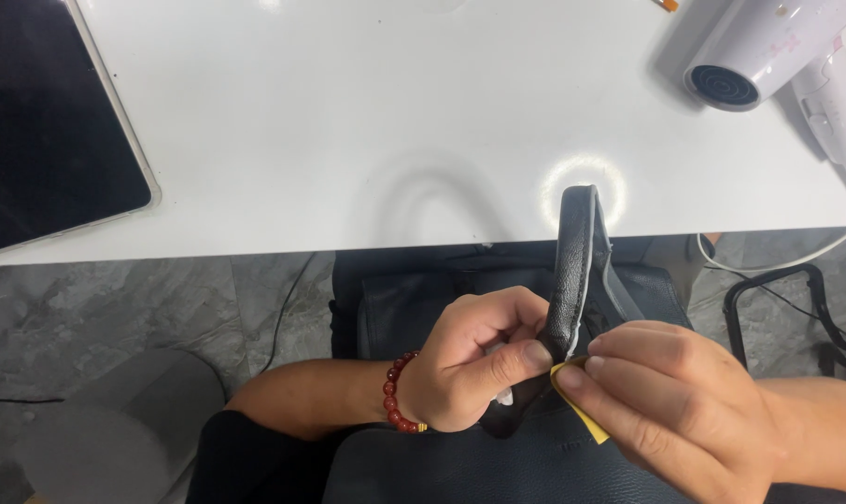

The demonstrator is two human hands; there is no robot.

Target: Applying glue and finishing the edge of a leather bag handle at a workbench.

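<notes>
A black leather bag (pixel 460 467) rests on my lap below the table edge. Its curved black strap handle (pixel 574 252) rises up over the table's front edge. My left hand (pixel 470 364), with a red bead bracelet (pixel 395 392) on the wrist, pinches the lower part of the handle between thumb and fingers. My right hand (pixel 666 401) holds a small yellow piece (pixel 582 411), like folded paper or sandpaper, pressed against the handle near my left thumb.
The white table (pixel 348 121) spans the upper view. A dark tablet (pixel 40 121) lies at its left. A white hair dryer (pixel 768 47) lies at the upper right, its cord (pixel 815 252) hanging down. Grey tiled floor (pixel 115 317) and a black frame (pixel 778 289) show below.
</notes>
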